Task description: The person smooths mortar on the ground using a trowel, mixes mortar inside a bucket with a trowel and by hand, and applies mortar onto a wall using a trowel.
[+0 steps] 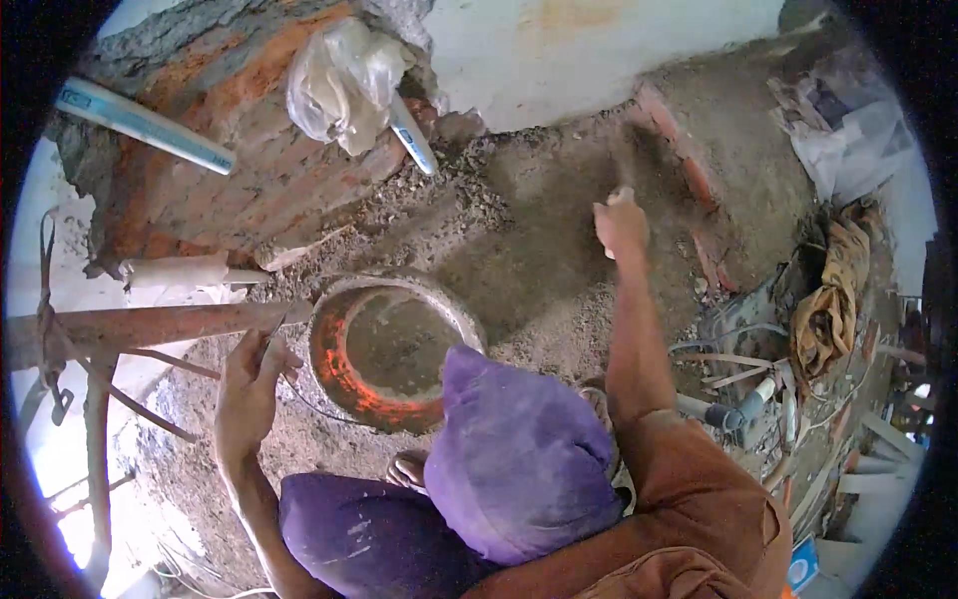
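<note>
My right hand (619, 225) is closed on a small pale piece, too small to name, over the damp grey mortar surface (539, 220) beside a strip of red brick edge (709, 260). My left hand (254, 379) is closed at a thin dark item I cannot make out, next to a horizontal rusty bar (170, 324). Between my hands sits an orange bucket (339, 354) crusted with grey, with murky grey contents and a wire handle. My purple-clad knees (519, 439) are bent just below the bucket.
Broken brickwork (220, 110) at upper left holds white tubes (150, 130) and a crumpled plastic bag (339, 80). A white wall (599, 40) stands ahead. At right are grey pipes (728, 414), a brown sack (828, 290) and plastic sheeting (848, 140). Metal rods stand at left.
</note>
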### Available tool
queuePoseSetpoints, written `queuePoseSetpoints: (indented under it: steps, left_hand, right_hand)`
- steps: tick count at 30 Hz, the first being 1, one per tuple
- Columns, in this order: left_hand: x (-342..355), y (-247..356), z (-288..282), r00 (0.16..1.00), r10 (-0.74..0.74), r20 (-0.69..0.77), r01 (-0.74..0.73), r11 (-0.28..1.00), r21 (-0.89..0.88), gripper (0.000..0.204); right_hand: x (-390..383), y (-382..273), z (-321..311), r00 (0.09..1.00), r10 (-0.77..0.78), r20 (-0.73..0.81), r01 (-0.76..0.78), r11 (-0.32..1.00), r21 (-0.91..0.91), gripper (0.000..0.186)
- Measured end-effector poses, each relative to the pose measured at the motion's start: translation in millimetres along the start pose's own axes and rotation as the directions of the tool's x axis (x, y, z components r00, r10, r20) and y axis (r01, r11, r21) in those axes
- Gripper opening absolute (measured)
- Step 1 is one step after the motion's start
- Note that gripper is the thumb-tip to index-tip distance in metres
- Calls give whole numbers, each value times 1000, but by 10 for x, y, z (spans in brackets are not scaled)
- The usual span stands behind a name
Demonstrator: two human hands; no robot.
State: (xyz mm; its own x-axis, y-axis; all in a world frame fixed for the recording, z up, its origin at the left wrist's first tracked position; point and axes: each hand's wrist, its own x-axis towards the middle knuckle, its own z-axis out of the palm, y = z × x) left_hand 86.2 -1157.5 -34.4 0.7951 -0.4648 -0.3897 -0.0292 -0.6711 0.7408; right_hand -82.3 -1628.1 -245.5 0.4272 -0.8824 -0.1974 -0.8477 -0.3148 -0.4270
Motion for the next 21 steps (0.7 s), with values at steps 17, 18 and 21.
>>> queuePoseSetpoints:
  steps: [17,18,21]
  left_hand:
    - [3,-51,-26,999,-26,-36,27,1000,5,37]
    - [23,-81,-10,999,-26,-37,26,1000,10,38]
    - [45,-135,-12,999,-51,-17,51,999,-7,44]
  right_hand:
    - [-975,-598,364,940,-319,118,294,937,187,43]
    - [-841,-344,411,928,-371,29,362,918,163,49]
    - [-639,30,255,886,-452,101,443,891,100,44]
